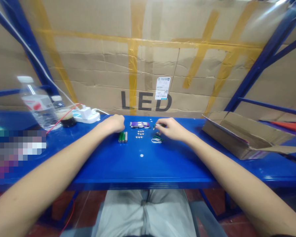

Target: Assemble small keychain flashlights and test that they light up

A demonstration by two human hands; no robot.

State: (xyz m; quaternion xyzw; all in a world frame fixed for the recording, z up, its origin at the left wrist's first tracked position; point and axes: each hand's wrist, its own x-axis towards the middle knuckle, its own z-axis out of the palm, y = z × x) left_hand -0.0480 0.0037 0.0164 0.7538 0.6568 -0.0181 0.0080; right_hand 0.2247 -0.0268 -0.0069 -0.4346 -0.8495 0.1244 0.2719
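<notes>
Two hands flank rows of silver discs [139, 134]

The round discs lie on a smooth blue table [143, 169]. Left of them are shiny green and silver tubes [123, 137], near the left hand [115, 123], fingers curled; right, looped clips [158, 138] and the right hand [169, 128], fingers bent at a small dark piece [162, 125]; I cannot tell whether either grips anything. Beyond the discs, slim purple rods [139, 124]. Farther right, an open cardboard box [236, 143]; farther left, a clear plastic bottle [40, 105]; behind, creased, taped cardboard [108, 65].

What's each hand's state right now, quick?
Left hand: looks curled, near the green cylinders; whether it holds anything is hidden.
Right hand: curled at a small dark item; whether it is gripped cannot be told.
</notes>
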